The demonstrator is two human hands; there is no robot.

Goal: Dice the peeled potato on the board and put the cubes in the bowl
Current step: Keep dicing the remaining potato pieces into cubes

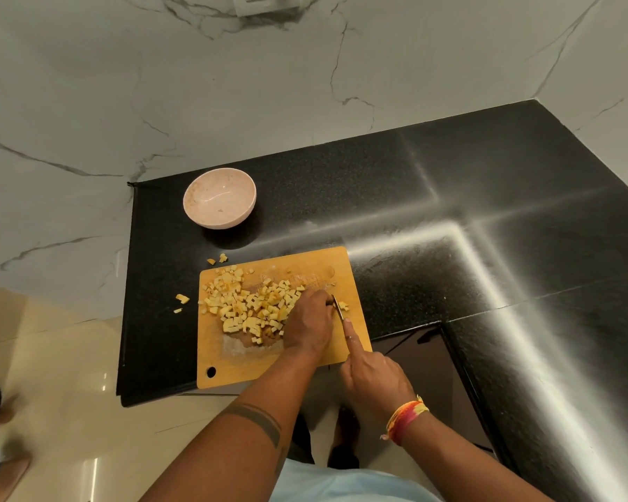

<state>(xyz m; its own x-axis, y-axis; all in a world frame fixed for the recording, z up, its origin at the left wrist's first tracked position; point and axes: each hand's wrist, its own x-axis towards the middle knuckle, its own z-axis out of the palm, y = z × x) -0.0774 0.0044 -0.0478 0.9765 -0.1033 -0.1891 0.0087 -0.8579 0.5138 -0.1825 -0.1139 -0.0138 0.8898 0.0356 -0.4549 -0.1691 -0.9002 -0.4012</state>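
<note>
The black speckled tabletop (432, 182) meets a white marble wall (160, 85), with a beige tiled floor (51, 356) below. On the wooden board (232, 371) lie pale yellow potato cubes (251, 306), a few beside it, while the pink bowl (219, 198) stands apart behind. The left hand (310, 324) rests curled at the pile, perhaps holding a piece, and the right hand (376, 382) grips the knife (338, 309).

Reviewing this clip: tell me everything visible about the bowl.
The bowl is a round, pale pink one with faint specks, matte like plastic or ceramic. It stands upright on the black countertop, beyond the cutting board's far left corner and apart from it. It holds no cubes; only a few tiny specks show inside. Neither hand touches it, and the diced potato lies on the board.
</note>
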